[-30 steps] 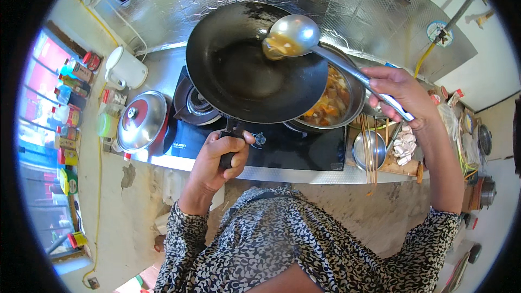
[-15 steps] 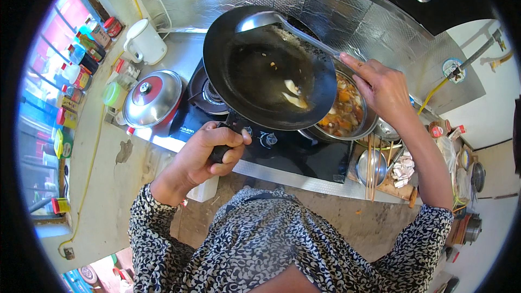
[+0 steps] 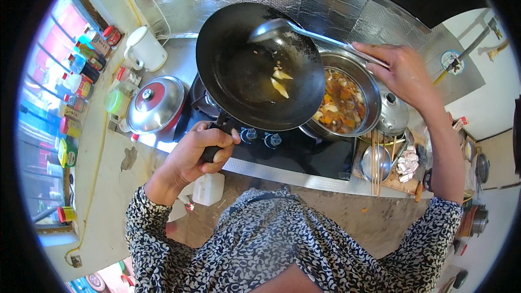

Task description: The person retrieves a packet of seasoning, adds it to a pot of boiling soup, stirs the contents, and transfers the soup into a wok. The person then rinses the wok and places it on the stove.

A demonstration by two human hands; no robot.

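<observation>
My left hand (image 3: 203,151) is closed round the short black handle of a dark wok (image 3: 233,84), which I hold up over the stove, tilted toward the right. A few pale food pieces (image 3: 280,82) and a little brownish liquid lie in the wok. Between the fingers of my right hand (image 3: 399,70) is the metal handle of a ladle (image 3: 325,39); its bowl hangs over the far side of the wok's inside. Just right of the wok stands a steel pot (image 3: 372,109) of soup with orange and pale chunks (image 3: 344,103), partly covered by the wok's rim.
A black gas stove (image 3: 293,154) lies beneath. On its left are a lidded pan (image 3: 154,106) and a white pitcher (image 3: 145,49); jars (image 3: 81,84) line the windowsill. To the right are a kettle-like lidded vessel (image 3: 392,115), chopsticks (image 3: 375,165), a metal bowl (image 3: 374,157) and crumpled paper (image 3: 407,164).
The wok has shifted slightly left, uncovering more of the soup pot. My right hand has moved right and now holds the ladle nearer its handle end. The food pieces have slid within the wok.
</observation>
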